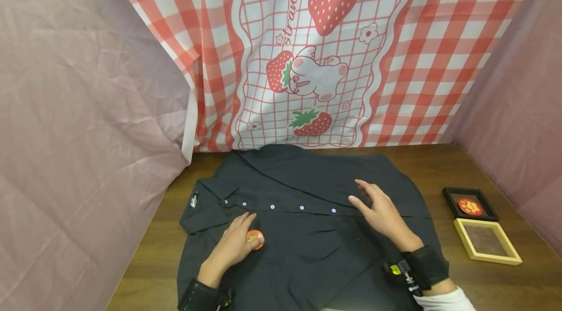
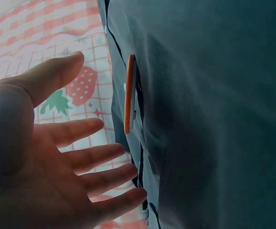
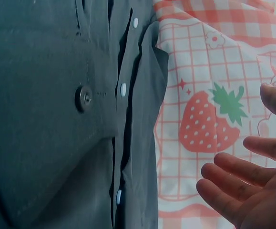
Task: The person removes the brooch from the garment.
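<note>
A dark button-up shirt (image 1: pixel 307 247) lies spread on the table, its collar toward the left and a row of pale buttons (image 1: pixel 301 207) running across it. On its front sits a round orange badge (image 1: pixel 253 234), seen edge-on as an orange disc (image 2: pixel 128 95) in the left wrist view. My left hand (image 1: pixel 234 242) hovers over the badge with fingers spread, and a gap shows between them in the left wrist view. Over the shirt's right part my right hand (image 1: pixel 382 213) is held with fingers apart, holding nothing. A small dark round fastener (image 3: pixel 84 98) with a shiny centre shows on the cloth.
At the right of the wooden table (image 1: pixel 167 247), a black frame (image 1: pixel 448 199) has a red-orange round badge (image 1: pixel 470 206) in it. Just in front of it lies a pale yellow frame (image 1: pixel 493 258). A strawberry-print cloth (image 1: pixel 303 9) hangs behind, with pinkish drapes (image 1: pixel 79 130) at both sides.
</note>
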The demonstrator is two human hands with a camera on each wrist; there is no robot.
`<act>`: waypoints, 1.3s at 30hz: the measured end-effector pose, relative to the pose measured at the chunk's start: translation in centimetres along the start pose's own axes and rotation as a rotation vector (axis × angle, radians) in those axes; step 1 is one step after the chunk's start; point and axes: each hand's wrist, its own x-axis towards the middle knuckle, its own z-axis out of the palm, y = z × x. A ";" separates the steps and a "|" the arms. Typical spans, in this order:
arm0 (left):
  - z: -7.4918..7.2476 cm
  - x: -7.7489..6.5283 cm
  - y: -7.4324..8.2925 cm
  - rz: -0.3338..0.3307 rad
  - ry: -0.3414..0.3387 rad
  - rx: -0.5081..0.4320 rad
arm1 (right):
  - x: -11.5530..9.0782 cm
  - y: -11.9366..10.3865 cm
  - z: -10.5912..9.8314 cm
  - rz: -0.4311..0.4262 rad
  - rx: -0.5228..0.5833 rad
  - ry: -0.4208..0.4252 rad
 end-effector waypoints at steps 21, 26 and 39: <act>0.0 0.1 -0.1 -0.016 -0.007 -0.017 | 0.3 -1.7 1.7 -0.050 0.005 -0.014; -0.1 0.1 -0.1 -0.021 -0.011 -0.015 | 0.3 -2.1 2.2 -0.063 0.015 -0.010; -0.3 0.1 -0.1 -0.018 -0.017 -0.008 | 0.2 -3.0 3.0 -0.108 0.032 -0.029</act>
